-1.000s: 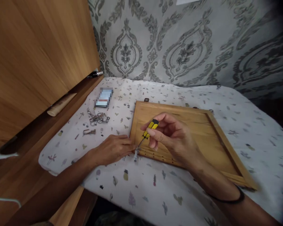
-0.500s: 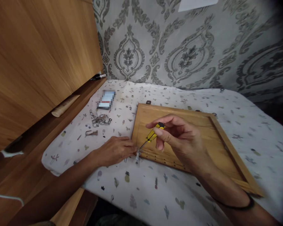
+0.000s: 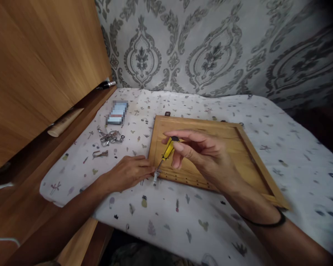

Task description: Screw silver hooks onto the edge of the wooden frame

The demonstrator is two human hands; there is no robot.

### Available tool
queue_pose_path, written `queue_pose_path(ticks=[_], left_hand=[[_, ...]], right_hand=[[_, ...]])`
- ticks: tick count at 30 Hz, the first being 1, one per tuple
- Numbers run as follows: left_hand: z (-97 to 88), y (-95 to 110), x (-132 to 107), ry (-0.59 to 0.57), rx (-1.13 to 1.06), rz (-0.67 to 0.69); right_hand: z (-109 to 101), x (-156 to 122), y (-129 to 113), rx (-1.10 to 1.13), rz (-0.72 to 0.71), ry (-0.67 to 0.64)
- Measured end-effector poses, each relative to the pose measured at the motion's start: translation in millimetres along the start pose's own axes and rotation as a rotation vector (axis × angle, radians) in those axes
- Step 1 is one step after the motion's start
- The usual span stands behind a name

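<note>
My right hand (image 3: 202, 149) pinches a small yellow-and-black screwdriver (image 3: 168, 148) by its handle, its shaft slanting down to the left. The tip meets a small silver metal fitting (image 3: 155, 178) at the near left corner of a framed wooden panel (image 3: 222, 129). At that same corner is my left hand (image 3: 130, 170), fingers closed together with the fingertips against the fitting and the panel edge. What lies under those fingertips is partly hidden. A row of small holes runs along the panel's near edge.
Several metal fittings (image 3: 110, 137) lie in a pile at the left, with a single one (image 3: 100, 154) nearer me. Beyond them is a phone (image 3: 118, 112) on the patterned cloth (image 3: 180, 225). A wooden cabinet (image 3: 44, 55) rises at the left, and a patterned wall (image 3: 166, 48) stands behind.
The view has shifted slightly, so everything sits a little further left and higher. The screwdriver stands somewhat more upright in my right hand; its tip stays at the fitting.
</note>
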State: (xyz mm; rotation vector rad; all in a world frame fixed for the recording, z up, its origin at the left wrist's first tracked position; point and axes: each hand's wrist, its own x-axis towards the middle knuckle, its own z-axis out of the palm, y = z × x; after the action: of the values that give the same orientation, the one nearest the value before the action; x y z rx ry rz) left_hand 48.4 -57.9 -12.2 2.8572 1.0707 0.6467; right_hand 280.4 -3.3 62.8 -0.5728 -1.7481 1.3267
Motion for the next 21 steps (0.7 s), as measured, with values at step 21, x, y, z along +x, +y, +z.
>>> queue_pose_path(ticks=[21], left_hand=[[-3.4,-1.0,2.3,0.053,0.0,0.036]], right_hand=[[5.8,-2.0,2.1,0.214,0.058,-0.031]])
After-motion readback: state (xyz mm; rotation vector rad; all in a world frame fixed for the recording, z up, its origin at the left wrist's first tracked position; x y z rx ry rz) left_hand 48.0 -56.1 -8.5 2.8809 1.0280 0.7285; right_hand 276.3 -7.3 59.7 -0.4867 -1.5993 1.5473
